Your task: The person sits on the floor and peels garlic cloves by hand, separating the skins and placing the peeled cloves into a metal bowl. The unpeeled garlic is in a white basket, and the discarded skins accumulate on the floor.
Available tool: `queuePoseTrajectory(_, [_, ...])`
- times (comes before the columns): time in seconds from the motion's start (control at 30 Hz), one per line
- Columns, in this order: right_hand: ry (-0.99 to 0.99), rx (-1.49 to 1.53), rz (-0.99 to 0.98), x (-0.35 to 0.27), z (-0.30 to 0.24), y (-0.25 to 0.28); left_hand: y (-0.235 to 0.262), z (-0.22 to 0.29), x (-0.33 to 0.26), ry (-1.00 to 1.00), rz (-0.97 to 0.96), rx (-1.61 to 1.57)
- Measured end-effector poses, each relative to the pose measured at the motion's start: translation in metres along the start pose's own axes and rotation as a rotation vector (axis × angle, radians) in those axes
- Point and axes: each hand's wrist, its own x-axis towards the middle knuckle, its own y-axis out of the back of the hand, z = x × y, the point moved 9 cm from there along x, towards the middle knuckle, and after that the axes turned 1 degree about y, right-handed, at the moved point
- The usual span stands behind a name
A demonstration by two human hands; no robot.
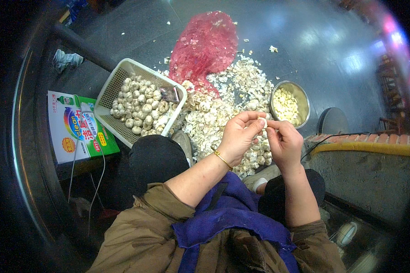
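My left hand (242, 138), with a gold bracelet on its wrist, pinches a small pale garlic clove (262, 119) between thumb and fingertips. Close against it, the fingers of my right hand (285, 144) are closed on the same clove, which is mostly hidden by the fingertips. Just beyond my right hand stands a round metal bowl (308, 108) of peeled garlic cloves (285, 104). Below and around both hands, garlic skins (205, 120) cover the floor in a wide heap, with some garlic bulbs (261, 157) among them near my feet.
At the left, a pale plastic basket (105, 96) holds garlic bulbs (141, 102) and a phone (170, 94). A red mesh bag (204, 43) lies beyond the skins. A printed carton (70, 129) with a white cable stands far left. A brick-topped ledge (364, 141) runs along the right.
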Motion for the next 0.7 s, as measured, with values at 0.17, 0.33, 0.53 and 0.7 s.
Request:
queuePoseTrajectory(0.17, [0.033, 0.010, -0.006, 0.000, -0.002, 0.000, 0.001, 0.000, 0.000, -0.008, 0.003, 0.006])
queuePoseTrajectory(0.33, [-0.034, 0.027, 0.011, 0.000, 0.004, 0.002, 0.002, 0.006, 0.001, -0.104, 0.030, 0.099])
queuePoseTrajectory(0.53, [-0.237, 0.122, -0.073, -0.003, 0.024, -0.008, -0.004, 0.027, -0.005, -0.389, 0.052, 0.402])
queuePoseTrajectory(0.7, [-0.330, 0.189, -0.138, -0.007, 0.034, -0.015, -0.005, 0.030, -0.009, -0.452, 0.056, 0.473])
